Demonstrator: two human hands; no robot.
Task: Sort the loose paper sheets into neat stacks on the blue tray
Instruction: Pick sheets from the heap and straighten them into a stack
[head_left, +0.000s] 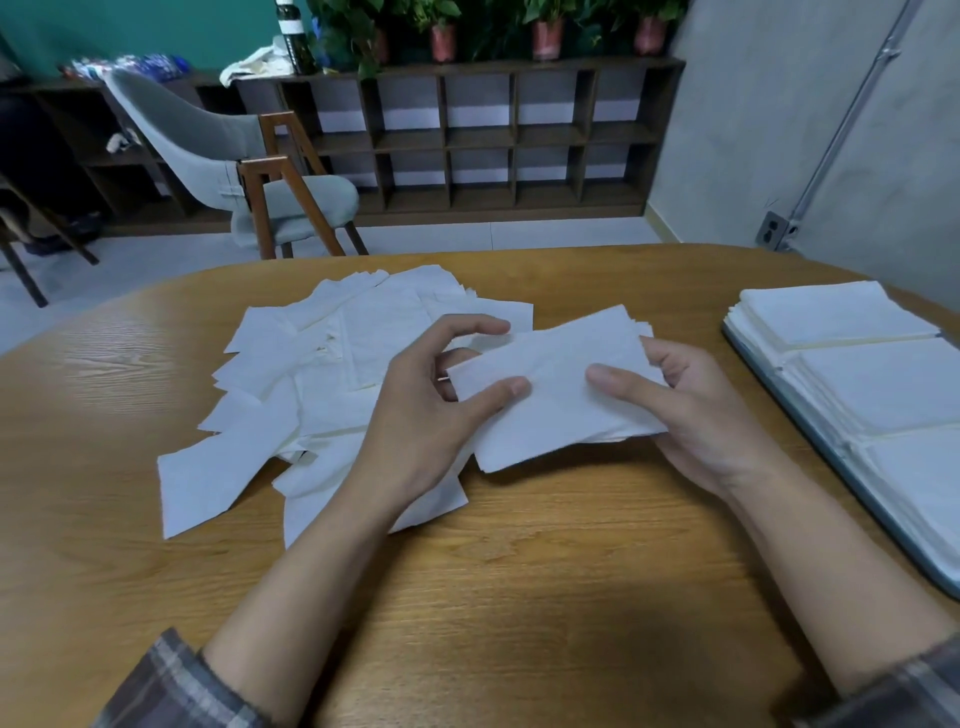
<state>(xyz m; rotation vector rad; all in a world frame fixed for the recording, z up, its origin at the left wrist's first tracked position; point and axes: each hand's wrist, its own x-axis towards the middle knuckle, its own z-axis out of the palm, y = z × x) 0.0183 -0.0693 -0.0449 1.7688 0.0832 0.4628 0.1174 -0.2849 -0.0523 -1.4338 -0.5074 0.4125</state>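
A small bundle of white rectangular paper sheets (556, 395) is held just above the oval wooden worktop (519, 571), right of a loose, overlapping pile of white paper sheets (322, 374). At the far right, the blue tray (883, 522) carries three squared stacks of white sheets (883, 384). The left hand (431, 415) has its grip on the bundle's left end, thumb on top and forefinger arched. The right hand (696, 415) has its grip on the right end, thumb on top and fingers beneath. The label on the dark bottle (296, 36) behind is too small to read.
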